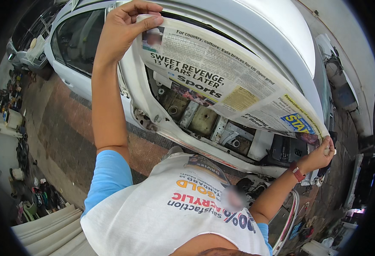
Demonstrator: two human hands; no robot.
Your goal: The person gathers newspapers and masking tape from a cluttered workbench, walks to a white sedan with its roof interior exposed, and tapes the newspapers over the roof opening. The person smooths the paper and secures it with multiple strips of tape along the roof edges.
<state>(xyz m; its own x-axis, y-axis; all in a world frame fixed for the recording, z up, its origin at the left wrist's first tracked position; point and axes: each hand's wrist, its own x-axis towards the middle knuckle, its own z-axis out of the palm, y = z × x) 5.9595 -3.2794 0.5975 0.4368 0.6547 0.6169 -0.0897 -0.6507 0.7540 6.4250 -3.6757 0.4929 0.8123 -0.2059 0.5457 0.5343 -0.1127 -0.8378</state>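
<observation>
Setting: an outdoor workshop yard with a brown paved floor (63,128) and a patterned grating strip beside the vehicle. Small tools and containers (38,198) are scattered along the left edge, and pale corrugated sheets (46,232) are stacked at the lower left.

Principal item: a white car body (255,25), its engine bay (204,119) exposed, with bare, stained metal panels and brackets seen inside. A second, pale vehicle (27,47) is parked at the upper left, behind the first.

Held item: a large printed newspaper sheet (226,81) with black headlines and a blue and yellow panel at one corner. It is stretched across the upper edge of the engine bay, against the white bodywork, and spans the gap between both hands.

Left hand (125,23): raised on an outstretched arm, fingers curled over the sheet's upper left corner, thumb pressed on the paper; closed in a pinch grip on it.

Right hand (322,153): a red wrist strap (297,173) is worn; the fingers are closed around the sheet's lower right corner, near the dark front fittings of the car.

Clothing: a white printed vest (170,213) over a light blue sleeve (108,179).
</observation>
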